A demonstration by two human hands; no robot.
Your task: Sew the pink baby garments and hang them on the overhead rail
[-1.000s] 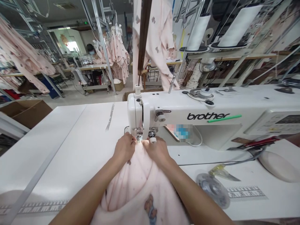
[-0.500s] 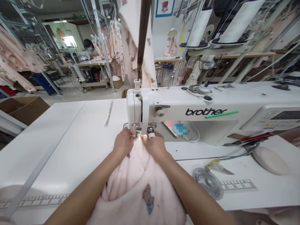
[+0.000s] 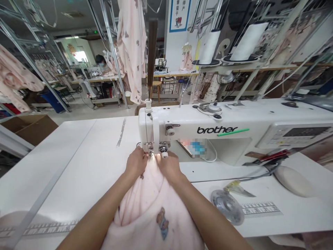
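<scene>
"What's in the grip?"
"Pink fabric (image 3: 153, 198). The left hand (image 3: 135, 162) and the right hand (image 3: 169, 166) hold its far end, one either side of the presser foot (image 3: 151, 153); how tightly, I can't tell."
"And the rest of it?"
"Back from the grip, in loose folds between the forearms."
"How will it handle?"
"Light, soft and limp, I'd judge; easily puckered, hardly fragile. Best held flat near the foot, fingertips clear of the needle."
"Farther out?"
"The sewing machine (image 3: 187, 119) rises over the grip, its arm running rightward. Right of the grip and closer to the wearer, a clear disc (image 3: 227, 207) lies beside a ruler strip (image 3: 262, 209)."
</scene>
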